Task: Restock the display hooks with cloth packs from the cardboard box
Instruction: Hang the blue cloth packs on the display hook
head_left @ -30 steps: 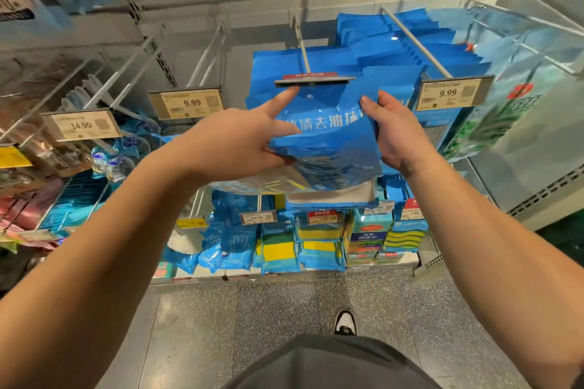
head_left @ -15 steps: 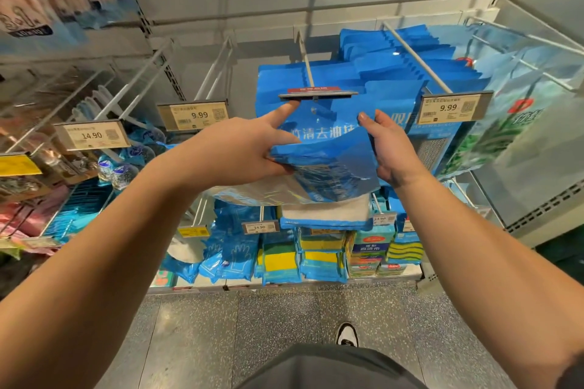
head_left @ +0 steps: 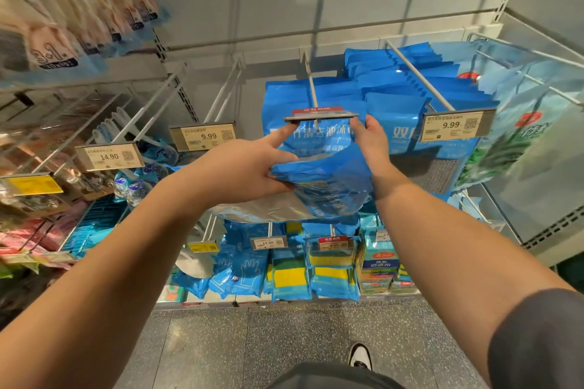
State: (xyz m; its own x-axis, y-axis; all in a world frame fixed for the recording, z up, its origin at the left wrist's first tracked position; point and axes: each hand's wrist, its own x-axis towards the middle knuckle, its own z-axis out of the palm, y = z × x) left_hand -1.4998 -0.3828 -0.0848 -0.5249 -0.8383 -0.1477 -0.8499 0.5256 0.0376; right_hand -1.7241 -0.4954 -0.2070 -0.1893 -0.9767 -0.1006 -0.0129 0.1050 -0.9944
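Observation:
A bundle of blue cloth packs [head_left: 319, 174] is held up at the tip of the middle display hook [head_left: 313, 95], just under its flipped-up price tag [head_left: 320, 116]. My left hand [head_left: 240, 170] grips the bundle's lower left side, its index finger stretched up to the tag's left end. On the bundle's upper right edge sits my right hand [head_left: 369, 142], fingers by the tag's right end. Several blue packs [head_left: 284, 98] hang further back on the same hook. The cardboard box is out of view.
A full hook of blue packs [head_left: 420, 79] with a 9.99 tag [head_left: 453, 127] hangs to the right, beside green-printed bags [head_left: 518, 142]. Bare hooks with 9.99 [head_left: 203, 137] and 14.90 [head_left: 109, 156] tags stand left. Sponges and gloves fill the lower row [head_left: 294, 275]. My shoe [head_left: 359, 355] rests on the speckled floor.
Both hands have lifted the bundle slightly toward the hook's tip, fingers closing in under the price tag. The view has tilted a little upward.

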